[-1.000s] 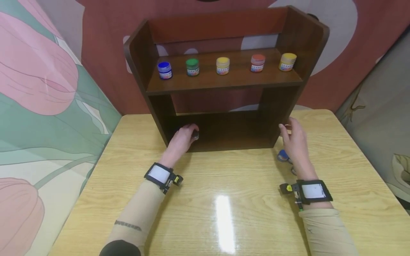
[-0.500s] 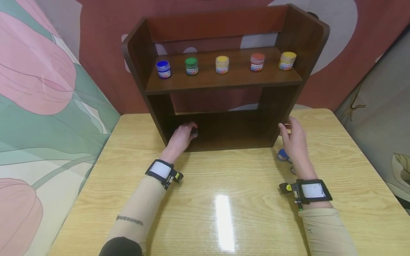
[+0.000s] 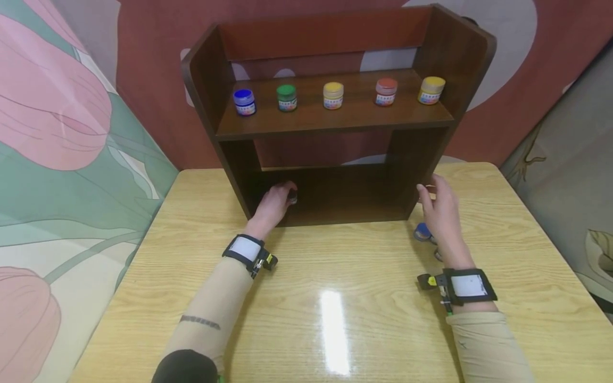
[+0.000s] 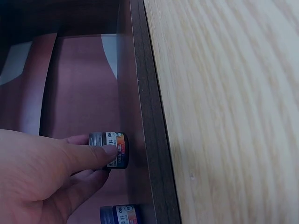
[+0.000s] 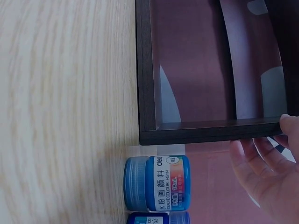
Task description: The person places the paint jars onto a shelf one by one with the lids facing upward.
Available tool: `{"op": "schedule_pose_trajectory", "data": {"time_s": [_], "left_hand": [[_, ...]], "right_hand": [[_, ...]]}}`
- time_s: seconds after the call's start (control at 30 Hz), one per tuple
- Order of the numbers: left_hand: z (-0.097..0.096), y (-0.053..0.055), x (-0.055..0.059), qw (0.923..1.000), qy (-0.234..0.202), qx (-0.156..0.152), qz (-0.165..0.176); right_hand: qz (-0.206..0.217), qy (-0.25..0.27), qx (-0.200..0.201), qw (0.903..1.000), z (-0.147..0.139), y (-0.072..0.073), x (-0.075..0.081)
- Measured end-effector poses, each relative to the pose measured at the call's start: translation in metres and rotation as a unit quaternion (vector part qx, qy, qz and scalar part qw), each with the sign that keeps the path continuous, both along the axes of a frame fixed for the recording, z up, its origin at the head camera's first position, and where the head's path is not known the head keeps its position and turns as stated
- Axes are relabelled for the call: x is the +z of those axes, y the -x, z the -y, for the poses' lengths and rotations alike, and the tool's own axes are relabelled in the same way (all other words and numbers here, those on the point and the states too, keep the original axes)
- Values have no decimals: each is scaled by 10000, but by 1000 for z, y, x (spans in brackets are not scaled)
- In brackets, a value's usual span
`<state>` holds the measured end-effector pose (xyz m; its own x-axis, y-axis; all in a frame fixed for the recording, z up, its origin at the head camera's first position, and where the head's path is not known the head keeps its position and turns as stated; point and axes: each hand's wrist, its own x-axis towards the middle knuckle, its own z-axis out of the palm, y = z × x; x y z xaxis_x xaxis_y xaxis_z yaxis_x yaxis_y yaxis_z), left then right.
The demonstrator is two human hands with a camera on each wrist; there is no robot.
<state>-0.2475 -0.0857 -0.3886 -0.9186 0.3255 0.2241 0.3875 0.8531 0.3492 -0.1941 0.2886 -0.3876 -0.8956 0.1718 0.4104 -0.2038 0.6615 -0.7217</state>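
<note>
Head view: holds a dark jar (image 3: pixel 293 197) in the left hand (image 3: pixel 273 205), inside the lower compartment of a brown shelf unit (image 3: pixel 325 40), toward its left end. Grips the right side panel (image 3: pixel 421 154) loosely with the right hand (image 3: pixel 441 210), probably for steadying. On the upper board (image 3: pixel 354 118), left to right: blue jar (image 3: pixel 245 102), green jar (image 3: pixel 287 98), middle yellow jar (image 3: pixel 333 96), red jar (image 3: pixel 386 92), right-end yellow jar (image 3: pixel 432 91). All upright, well apart, labels facing near, likely for easy reading. On the table (image 3: pixel 383 308) near the unit's right end: blue-topped jar (image 3: pixel 422 232), more partly hidden by the right wrist.

Left wrist view: pinches the dark jar by its sides, thumb across the label, fingers closed to jar width; upright, probably gripped high to leave the base free. Touching the lower board or just above: cannot tell. Just left of it: second lower jar (image 4: pixel 122 214), cut off by the frame.

Right wrist view: thumb tip on the panel's near edge, fingers spread along the outer face, no jar in hand; firmness, cannot tell. Just right of the panel: light-blue jar (image 5: pixel 170 183), close beside a deep-blue jar (image 5: pixel 147 220), handily near the right hand.
</note>
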Motion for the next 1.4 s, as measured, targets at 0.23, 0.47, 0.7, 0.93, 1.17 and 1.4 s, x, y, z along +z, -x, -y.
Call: {"op": "schedule_pose_trajectory", "data": {"time_s": [0.23,0.47,0.7,0.93,1.17,1.4], "left_hand": [[-2,1,0,10000,-69,-22,8],[-2,1,0,10000,-24,-15,24],[-4,2,-1,9999,11,81,79],[-4,4,-3,9999,-2,97,84],[-4,3,-1,9999,5,86,101],[-3,0,5,9999,17,124,102]], "right_hand": [[41,6,7,10000,1,-1,1],[29,-17,17,10000,1,-1,1],[10,44,60,10000,0,0,0],[-15,114,79,9999,1,0,0],[4,76,58,10000,1,0,1],[-13,106,60,9999,1,0,1]]}}
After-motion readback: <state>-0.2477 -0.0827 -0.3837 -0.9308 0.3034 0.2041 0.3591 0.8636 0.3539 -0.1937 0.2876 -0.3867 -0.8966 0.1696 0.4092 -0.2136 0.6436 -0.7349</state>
